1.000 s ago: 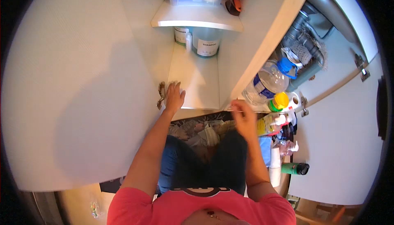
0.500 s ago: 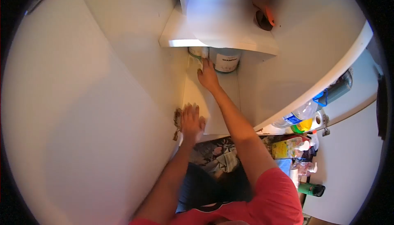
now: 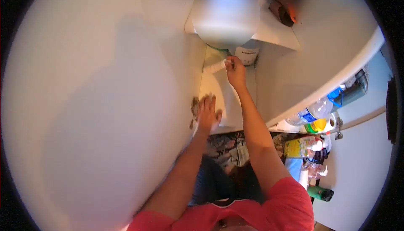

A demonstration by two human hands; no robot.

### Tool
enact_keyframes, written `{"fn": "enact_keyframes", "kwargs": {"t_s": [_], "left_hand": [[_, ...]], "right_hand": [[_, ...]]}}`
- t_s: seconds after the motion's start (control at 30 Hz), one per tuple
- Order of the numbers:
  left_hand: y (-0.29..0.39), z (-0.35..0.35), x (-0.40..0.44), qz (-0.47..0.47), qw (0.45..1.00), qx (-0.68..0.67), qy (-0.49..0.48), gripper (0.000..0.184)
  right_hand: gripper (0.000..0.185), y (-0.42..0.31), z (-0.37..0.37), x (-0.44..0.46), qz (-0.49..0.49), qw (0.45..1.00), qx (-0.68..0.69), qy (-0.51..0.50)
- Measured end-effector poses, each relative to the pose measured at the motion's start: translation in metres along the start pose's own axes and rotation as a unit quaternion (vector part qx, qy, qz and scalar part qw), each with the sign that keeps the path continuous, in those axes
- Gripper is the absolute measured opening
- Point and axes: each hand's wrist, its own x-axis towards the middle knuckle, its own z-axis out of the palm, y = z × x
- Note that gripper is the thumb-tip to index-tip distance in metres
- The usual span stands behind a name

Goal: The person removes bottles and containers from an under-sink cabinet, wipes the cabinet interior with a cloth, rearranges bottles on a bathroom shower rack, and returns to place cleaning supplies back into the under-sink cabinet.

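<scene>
My right hand (image 3: 236, 73) reaches into the white cabinet with its fingers pinched on one end of a slim white tube-shaped container (image 3: 214, 67). The tube is tilted nearly on its side, pointing left. Just behind that hand stands a round tub with a white label (image 3: 247, 54); its lettering is blurred now. My left hand (image 3: 207, 112) lies flat with fingers spread on the cabinet floor (image 3: 235, 115), next to the hinge (image 3: 194, 108). A blurred round patch covers part of the upper shelf and the back of the lower space.
An upper shelf (image 3: 280, 35) overhangs the lower space, with a dark cylindrical item (image 3: 283, 14) on it. The cabinet's side panel (image 3: 294, 83) runs along the right. Beyond it are a clear plastic bottle (image 3: 311, 112), a yellow bottle (image 3: 299, 146) and a green bottle (image 3: 320, 193).
My right hand has drawn the white tube away from the tubs and tipped it sideways. My left hand remains flat on the cabinet floor. The view has shifted slightly.
</scene>
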Motion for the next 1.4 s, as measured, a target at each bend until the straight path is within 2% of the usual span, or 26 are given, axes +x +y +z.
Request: {"fn": "enact_keyframes", "kwargs": {"t_s": [0.03,0.1,0.17,0.2,0.23,0.27,0.3,0.33,0.43,0.5,0.57,0.67,0.77,0.97,1.03,1.27,1.4], "left_hand": [[0.003,-0.001,0.001,-0.006,1.0,-0.016,0.008,0.06],[0.004,-0.003,-0.001,-0.015,0.999,-0.043,0.018,0.058],[0.004,-0.005,-0.005,-0.044,0.975,-0.214,0.042,0.059],[0.009,-0.004,-0.014,-0.078,0.949,-0.303,0.043,0.052],[0.021,-0.015,-0.027,-0.139,0.87,-0.472,0.025,0.049],[0.033,-0.025,-0.037,-0.197,0.759,-0.621,0.006,0.048],[0.048,-0.043,-0.044,-0.25,0.621,-0.743,-0.015,0.046],[0.066,-0.064,-0.06,-0.236,0.563,-0.792,0.008,0.047],[0.095,-0.124,-0.089,-0.187,0.452,-0.871,-0.05,0.05],[0.102,-0.147,-0.099,-0.182,0.514,-0.834,-0.081,0.045],[0.113,-0.166,-0.106,-0.168,0.583,-0.789,-0.092,0.039],[0.129,-0.183,-0.113,-0.163,0.575,-0.799,-0.072,0.038],[0.138,-0.191,-0.12,-0.145,0.594,-0.789,-0.067,0.037],[0.153,-0.201,-0.127,-0.139,0.587,-0.793,-0.078,0.039],[0.154,-0.2,-0.128,-0.142,0.567,-0.807,-0.087,0.04],[0.158,-0.202,-0.131,-0.153,0.508,-0.839,-0.12,0.039],[0.157,-0.201,-0.133,-0.146,0.453,-0.868,-0.143,0.037]], "right_hand": [[0.025,-0.015,-0.018,-0.018,0.056,0.995,0.073,-0.024],[0.025,-0.061,-0.056,-0.053,0.074,0.98,0.179,-0.038],[0.026,-0.098,-0.089,-0.078,0.086,0.963,0.249,-0.052],[0.027,-0.111,-0.105,-0.088,0.085,0.959,0.265,-0.062],[0.028,-0.123,-0.121,-0.099,0.086,0.953,0.281,-0.071],[0.029,-0.134,-0.134,-0.108,0.096,0.95,0.285,-0.081],[0.03,-0.141,-0.145,-0.115,0.097,0.944,0.3,-0.095],[0.03,-0.146,-0.155,-0.122,0.098,0.937,0.316,-0.107],[0.031,-0.166,-0.179,-0.141,0.11,0.921,0.345,-0.144],[0.031,-0.179,-0.191,-0.148,0.113,0.917,0.346,-0.163],[0.03,-0.185,-0.197,-0.155,0.104,0.914,0.367,-0.142],[0.029,-0.197,-0.205,-0.164,0.092,0.911,0.39,-0.098],[0.027,-0.207,-0.21,-0.172,0.089,0.911,0.396,-0.07],[0.026,-0.215,-0.216,-0.177,0.091,0.927,0.357,-0.067],[0.027,-0.217,-0.218,-0.178,0.092,0.933,0.341,-0.066],[0.03,-0.22,-0.219,-0.18,0.096,0.9,0.419,-0.078],[0.032,-0.22,-0.219,-0.18,0.101,0.896,0.423,-0.091]]}}
